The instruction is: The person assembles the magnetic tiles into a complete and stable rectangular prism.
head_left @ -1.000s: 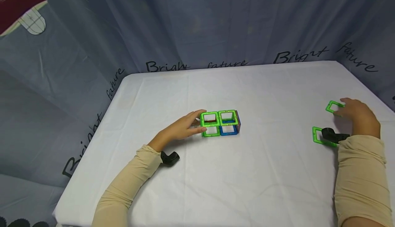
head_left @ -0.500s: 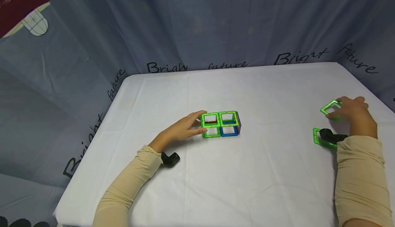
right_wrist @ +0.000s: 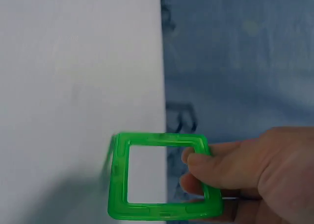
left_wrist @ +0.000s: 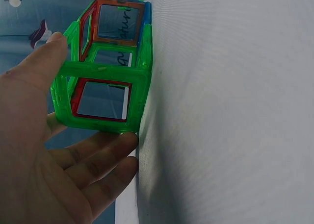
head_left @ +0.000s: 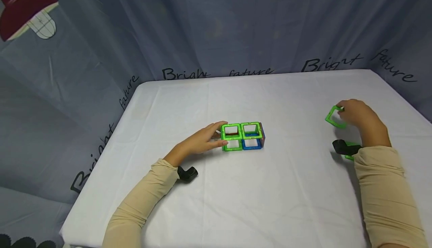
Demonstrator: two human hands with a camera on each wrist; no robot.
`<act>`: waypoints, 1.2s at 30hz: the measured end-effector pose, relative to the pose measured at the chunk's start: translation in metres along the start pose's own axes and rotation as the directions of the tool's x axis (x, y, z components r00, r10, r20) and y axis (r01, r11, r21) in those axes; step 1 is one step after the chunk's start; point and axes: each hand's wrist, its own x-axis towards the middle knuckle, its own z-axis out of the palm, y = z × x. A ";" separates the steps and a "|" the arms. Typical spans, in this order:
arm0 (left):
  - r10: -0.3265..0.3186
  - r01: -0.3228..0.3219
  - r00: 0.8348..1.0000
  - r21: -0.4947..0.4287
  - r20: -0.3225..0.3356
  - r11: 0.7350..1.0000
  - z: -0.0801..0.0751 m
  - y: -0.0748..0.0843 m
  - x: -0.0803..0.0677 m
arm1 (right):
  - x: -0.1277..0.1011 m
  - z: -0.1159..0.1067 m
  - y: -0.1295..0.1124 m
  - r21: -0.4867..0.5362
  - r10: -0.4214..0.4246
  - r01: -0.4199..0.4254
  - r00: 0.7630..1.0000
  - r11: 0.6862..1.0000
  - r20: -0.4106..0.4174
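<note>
At a white-covered table (head_left: 270,203), a person's left hand (head_left: 199,141) rests with straight, relaxed fingers (left_wrist: 93,158) against the left end of a block of square tiles (head_left: 242,136), a two-cell build of green, blue and red frames standing near the middle of the table. The left wrist view shows the thumb touching the block's green top edge and the fingers lying along its lower edge. Well apart, toward the table's right side, the right hand (head_left: 362,120) pinches a single green square tile (head_left: 335,117) between thumb and curled fingers, holding it tilted and lifted off the cloth. Another green tile (head_left: 351,152) lies on the table just below that wrist, mostly hidden. A blue-grey printed curtain (head_left: 216,34) hangs behind.
</note>
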 end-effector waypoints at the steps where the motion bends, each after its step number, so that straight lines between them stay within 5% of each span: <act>1: 0.000 0.000 1.000 -0.002 0.001 1.000 0.000 0.000 0.000 | 0.000 -0.001 -0.009 -0.001 -0.020 0.020 1.000 1.000 0.000; 10: 0.004 -0.003 1.000 -0.003 0.015 1.000 -0.001 -0.001 0.000 | -0.015 -0.001 -0.088 -0.004 -0.258 0.260 0.958 0.966 -0.122; 23: 0.016 -0.016 1.000 -0.008 0.020 1.000 -0.002 -0.001 -0.001 | -0.050 0.004 -0.149 -0.046 -0.490 0.505 0.806 0.862 -0.332; 27: 0.033 -0.033 0.999 -0.004 0.018 0.999 -0.003 -0.001 -0.001 | -0.057 0.008 -0.162 -0.088 -0.574 0.592 0.718 0.801 -0.393; 33: 0.059 -0.059 0.998 -0.009 0.016 0.998 -0.003 -0.001 -0.001 | -0.066 0.017 -0.181 -0.171 -0.699 0.744 0.486 0.646 -0.526; 36: 0.065 -0.065 0.998 -0.012 0.011 0.998 -0.003 -0.001 0.000 | -0.069 0.028 -0.193 -0.182 -0.733 0.787 0.426 0.589 -0.531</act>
